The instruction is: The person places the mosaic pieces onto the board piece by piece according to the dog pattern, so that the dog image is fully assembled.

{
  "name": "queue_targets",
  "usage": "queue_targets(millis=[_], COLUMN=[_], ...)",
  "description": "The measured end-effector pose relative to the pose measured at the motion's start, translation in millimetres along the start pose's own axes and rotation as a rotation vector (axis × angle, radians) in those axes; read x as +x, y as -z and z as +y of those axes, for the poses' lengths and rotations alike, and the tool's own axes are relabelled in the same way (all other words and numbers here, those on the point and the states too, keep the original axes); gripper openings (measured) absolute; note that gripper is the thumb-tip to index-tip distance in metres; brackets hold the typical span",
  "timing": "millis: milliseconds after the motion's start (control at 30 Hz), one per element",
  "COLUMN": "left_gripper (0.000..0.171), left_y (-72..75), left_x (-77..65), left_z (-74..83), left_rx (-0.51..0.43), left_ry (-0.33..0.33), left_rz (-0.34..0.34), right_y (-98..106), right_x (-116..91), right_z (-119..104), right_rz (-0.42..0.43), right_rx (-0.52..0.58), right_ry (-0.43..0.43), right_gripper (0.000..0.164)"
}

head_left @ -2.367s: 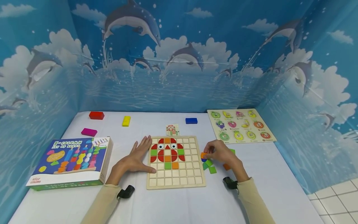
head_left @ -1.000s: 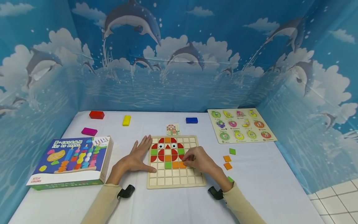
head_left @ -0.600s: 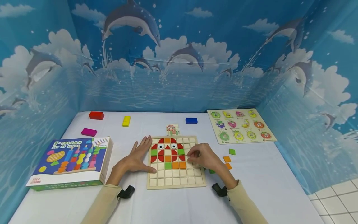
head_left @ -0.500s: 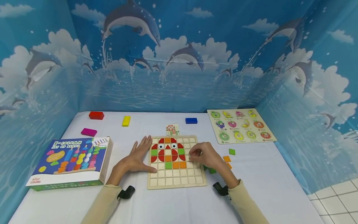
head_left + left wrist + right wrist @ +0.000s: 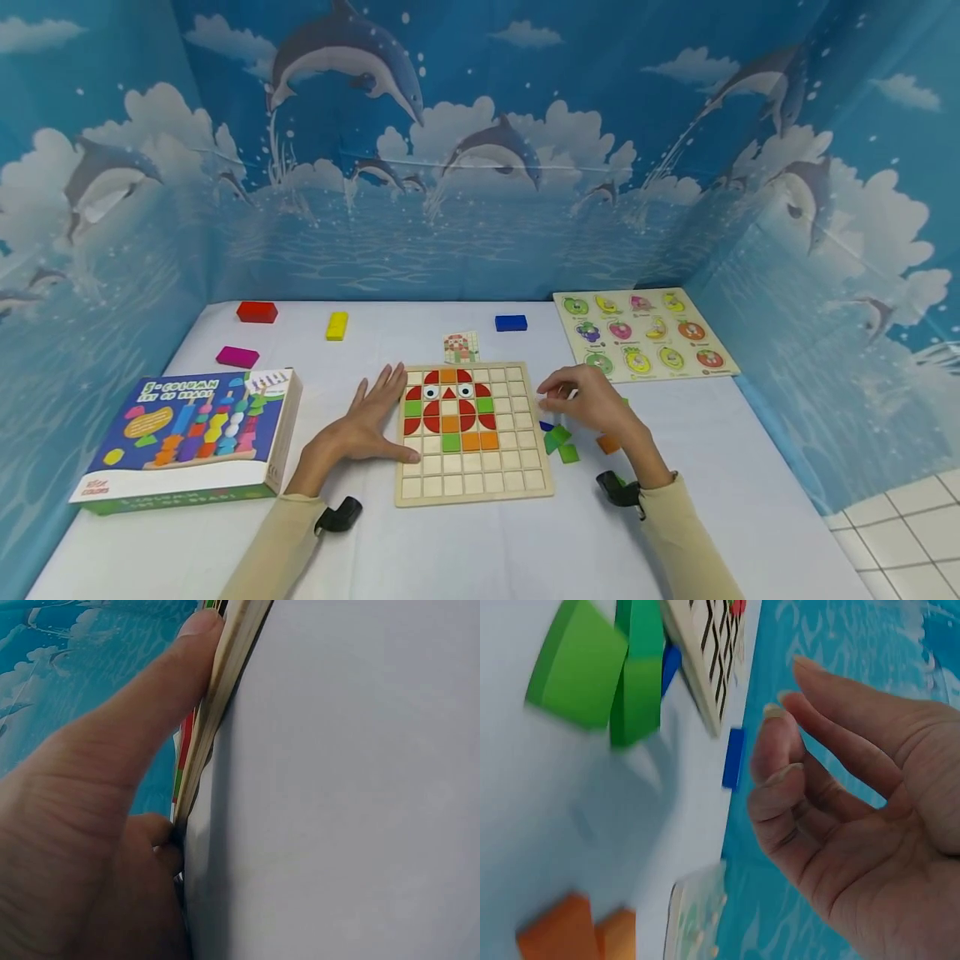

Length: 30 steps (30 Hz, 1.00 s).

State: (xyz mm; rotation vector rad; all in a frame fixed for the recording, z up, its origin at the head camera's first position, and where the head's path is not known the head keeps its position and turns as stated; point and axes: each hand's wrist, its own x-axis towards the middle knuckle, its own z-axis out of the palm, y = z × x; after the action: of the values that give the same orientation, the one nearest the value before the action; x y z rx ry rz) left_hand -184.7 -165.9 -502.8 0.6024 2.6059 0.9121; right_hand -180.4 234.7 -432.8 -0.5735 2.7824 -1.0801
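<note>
A wooden grid board (image 5: 472, 486) lies mid-table, bearing a mosaic of red, green and orange tiles with two eye pieces. My left hand (image 5: 360, 429) rests at its left edge, fingers spread and thumb on the rim; the left wrist view shows the thumb (image 5: 142, 705) along that edge. Past the board's right side hovers my right hand (image 5: 588, 404), fingers loosely bent. In the right wrist view the right hand (image 5: 855, 787) has nothing between thumb and fingertips. Green tiles (image 5: 568, 453) and a blue tile (image 5: 547, 426) lie beneath it.
Behind the board lies a small pattern card (image 5: 461, 347). A bead-set box (image 5: 187, 433) stands at left, a fruit puzzle board (image 5: 645, 333) at back right. Red (image 5: 257, 312), magenta (image 5: 237, 357), yellow (image 5: 337, 326) and blue (image 5: 511, 322) blocks lie around. Orange tiles (image 5: 608, 443) sit under the right wrist.
My right hand took an orange tile from the pile, set it on the board beside another orange tile, let go and moved back right above the loose tiles. The left hand has stayed put.
</note>
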Motion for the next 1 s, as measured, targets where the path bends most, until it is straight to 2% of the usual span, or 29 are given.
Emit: queue_targets(millis=[133, 333, 533, 700, 1000], left_gripper=[0.145, 0.144, 0.142, 0.144, 0.145], left_y=[-0.3, 0.6, 6.3, 6.5, 0.4], left_x=[0.0, 1.5, -0.4, -1.1, 1.1], left_z=[0.5, 2.0, 9.9, 8.0, 0.7], left_rx=[-0.008, -0.005, -0.004, -0.023, -0.008], left_ry=[-0.002, 0.003, -0.006, -0.029, -0.005], left_rz=[-0.007, -0.015, -0.025, -0.014, 0.000], right_y=[10.1, 17.9, 9.6, -1.7, -6.6], right_x=[-3.2, -8.2, -7.4, -7.2, -6.1], right_z=[11.5, 23.9, 26.2, 23.2, 23.4], right_rz=[-0.059, -0.176, -0.246, -0.304, -0.314], right_rx=[0.007, 0.071, 0.084, 0.099, 0.041], right_ry=[-0.022, -0.001, -0.012, 0.041, 0.035], right_gripper=[0.016, 0.020, 0.021, 0.026, 0.023])
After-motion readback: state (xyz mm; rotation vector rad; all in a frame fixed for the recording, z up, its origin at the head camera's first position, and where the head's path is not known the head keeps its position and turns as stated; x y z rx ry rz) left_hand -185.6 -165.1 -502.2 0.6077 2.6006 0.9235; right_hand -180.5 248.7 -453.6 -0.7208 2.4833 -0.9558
